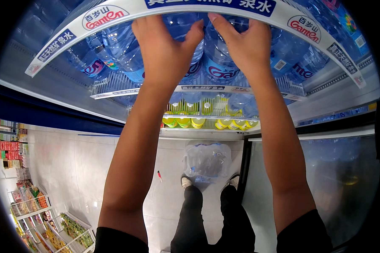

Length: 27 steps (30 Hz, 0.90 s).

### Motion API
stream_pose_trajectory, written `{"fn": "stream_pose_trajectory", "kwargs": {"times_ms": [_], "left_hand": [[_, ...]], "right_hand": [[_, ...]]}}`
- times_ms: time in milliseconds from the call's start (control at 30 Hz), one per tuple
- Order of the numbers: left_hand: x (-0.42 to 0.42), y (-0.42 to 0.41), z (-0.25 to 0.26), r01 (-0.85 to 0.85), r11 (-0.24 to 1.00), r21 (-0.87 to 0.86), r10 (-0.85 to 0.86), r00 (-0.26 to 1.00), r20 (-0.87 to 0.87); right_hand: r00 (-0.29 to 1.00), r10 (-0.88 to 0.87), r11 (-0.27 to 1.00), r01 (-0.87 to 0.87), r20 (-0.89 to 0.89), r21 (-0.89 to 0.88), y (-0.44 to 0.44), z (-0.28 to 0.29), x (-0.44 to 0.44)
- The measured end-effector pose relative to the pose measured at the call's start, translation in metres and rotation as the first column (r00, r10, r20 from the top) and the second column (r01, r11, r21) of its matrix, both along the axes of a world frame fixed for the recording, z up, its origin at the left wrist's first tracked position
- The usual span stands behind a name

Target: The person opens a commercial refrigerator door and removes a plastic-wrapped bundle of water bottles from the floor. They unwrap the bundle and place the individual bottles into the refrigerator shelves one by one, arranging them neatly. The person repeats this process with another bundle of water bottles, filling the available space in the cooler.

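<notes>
Both my hands reach in under the white front strip (139, 13) of an upper cooler shelf, among large clear-blue water bottles. My left hand (167, 47) lies over a bottle (122, 47), thumb apart from the fingers, whose tips are hidden behind the strip. My right hand (248, 41) is at the upper part of another water bottle (220, 63), its thumb against the strip's lower edge and its fingertips hidden. Whether either hand grips a bottle cannot be told. More water bottles (291, 52) stand to the right on the same wire shelf.
Yellow-capped bottles (198, 121) stand low in the cooler. An open glass door (310, 177) is at my right. A plastic-wrapped pack (207, 159) lies on the floor before my shoes, a red-and-white marker-like object (159, 176) left of it. Snack racks (30, 202) stand far left.
</notes>
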<state>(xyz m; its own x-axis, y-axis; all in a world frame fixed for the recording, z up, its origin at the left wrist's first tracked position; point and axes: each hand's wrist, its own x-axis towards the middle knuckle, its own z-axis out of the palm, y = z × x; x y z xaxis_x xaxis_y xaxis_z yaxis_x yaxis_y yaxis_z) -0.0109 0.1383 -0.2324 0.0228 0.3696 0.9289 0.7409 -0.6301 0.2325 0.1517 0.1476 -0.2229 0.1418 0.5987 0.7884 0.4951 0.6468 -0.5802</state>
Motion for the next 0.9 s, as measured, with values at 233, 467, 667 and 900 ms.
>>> {"fn": "stream_pose_trajectory", "kwargs": {"times_ms": [233, 467, 667, 900], "left_hand": [[0.003, 0.01, -0.009, -0.033, 0.994, 0.102, 0.024, 0.996, 0.087], [0.001, 0.014, -0.012, -0.012, 0.982, 0.187, -0.003, 0.996, 0.085], [0.004, 0.012, -0.01, -0.034, 0.982, 0.185, 0.016, 0.995, 0.098], [-0.008, 0.01, -0.034, 0.029, 0.994, -0.109, -0.005, 0.976, 0.22]], "right_hand": [[1.0, 0.02, 0.999, -0.021, 0.015, 0.046, 0.0, -0.002, 0.0], [0.998, 0.049, 0.998, -0.05, 0.025, 0.042, 0.005, -0.013, 0.006], [1.0, -0.013, 0.999, 0.012, 0.024, 0.043, 0.003, -0.006, 0.009], [0.999, -0.025, 0.993, 0.022, -0.024, -0.12, -0.006, -0.022, 0.0]]}}
